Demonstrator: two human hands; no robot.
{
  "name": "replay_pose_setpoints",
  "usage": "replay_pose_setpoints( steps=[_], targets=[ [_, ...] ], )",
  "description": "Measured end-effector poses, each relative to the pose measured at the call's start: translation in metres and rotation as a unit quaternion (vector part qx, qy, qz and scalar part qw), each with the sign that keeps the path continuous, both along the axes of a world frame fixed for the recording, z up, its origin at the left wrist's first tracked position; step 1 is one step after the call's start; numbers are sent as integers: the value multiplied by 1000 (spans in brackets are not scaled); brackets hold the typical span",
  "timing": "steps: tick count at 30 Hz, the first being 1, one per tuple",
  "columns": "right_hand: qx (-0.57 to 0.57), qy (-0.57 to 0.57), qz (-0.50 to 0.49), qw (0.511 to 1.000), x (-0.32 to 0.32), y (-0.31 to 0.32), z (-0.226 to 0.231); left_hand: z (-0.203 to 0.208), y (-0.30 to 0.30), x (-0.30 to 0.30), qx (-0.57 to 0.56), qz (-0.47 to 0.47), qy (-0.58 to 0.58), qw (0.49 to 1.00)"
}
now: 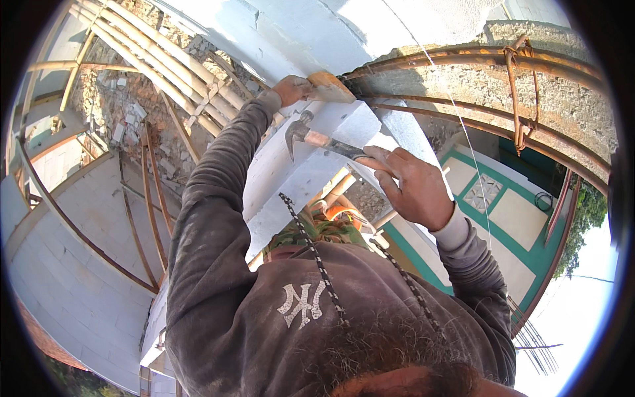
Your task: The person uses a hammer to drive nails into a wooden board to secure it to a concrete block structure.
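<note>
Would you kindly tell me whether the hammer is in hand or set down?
In hand: the right hand wraps around the handle of the hammer.

At upper left we note pale poles [173,65] near broken rubble [132,119]; at right, a green-and-cream wall [524,212], with leafy foliage [591,221] beside it.

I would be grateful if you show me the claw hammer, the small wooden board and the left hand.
Claw hammer [339,147]: head view, on the dark part of its handle.
Small wooden board [331,87]: head view, middle of its face.
Left hand [292,90]: head view, back of the hand.
</note>
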State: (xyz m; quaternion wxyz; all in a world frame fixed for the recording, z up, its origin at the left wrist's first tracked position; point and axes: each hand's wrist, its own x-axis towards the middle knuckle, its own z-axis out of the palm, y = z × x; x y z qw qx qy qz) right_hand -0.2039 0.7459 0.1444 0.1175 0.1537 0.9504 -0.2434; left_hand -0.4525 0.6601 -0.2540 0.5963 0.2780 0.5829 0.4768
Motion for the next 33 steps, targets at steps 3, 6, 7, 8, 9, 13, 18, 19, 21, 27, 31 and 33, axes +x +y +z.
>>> replay_pose_setpoints(
  steps=[3, 6, 7, 8, 9, 13, 18, 19, 21, 27, 31, 33],
  targets=[
    [55, -28, 23, 998, -12, 1, -7, 9, 4, 1, -47, 65, -137, 987],
    [35, -68, 44, 996, -22, 8, -20, 22, 11, -3, -76, 66, -181, 978],
    [33, -84, 51, 995, -29, 9, -22, 20, 7, -8, -34, 11, -139, 990],
    [38, -104, 51, 992, -39, 8, -20, 17, 3, -15, 8, -44, -95, 994],
    [45, -125, 52, 990, -51, 5, -18, 15, -1, -19, 49, -98, -50, 993],
    [30, -97, 98, 990, -63, 16, -36, 31, 9, -13, -81, 47, -260, 961],
    [71, -137, 95, 983, -76, 16, -47, 30, 10, -16, -73, 30, -257, 963],
    [92, -150, 90, 980, -78, 15, -49, 29, 11, -17, -75, 29, -260, 962],
    [57, -118, 113, 985, -75, 22, -59, 27, 13, -18, -79, 24, -265, 961],
    [114, -142, 36, 983, -80, 5, -60, 27, 17, -21, -76, 3, -96, 992],
    [51, -78, 107, 990, -88, 15, -46, 30, 12, -21, -33, -13, -245, 969],
    [27, -102, 120, 987, -89, 13, -48, 32, 13, -20, -79, 5, -266, 961]
  ],
)
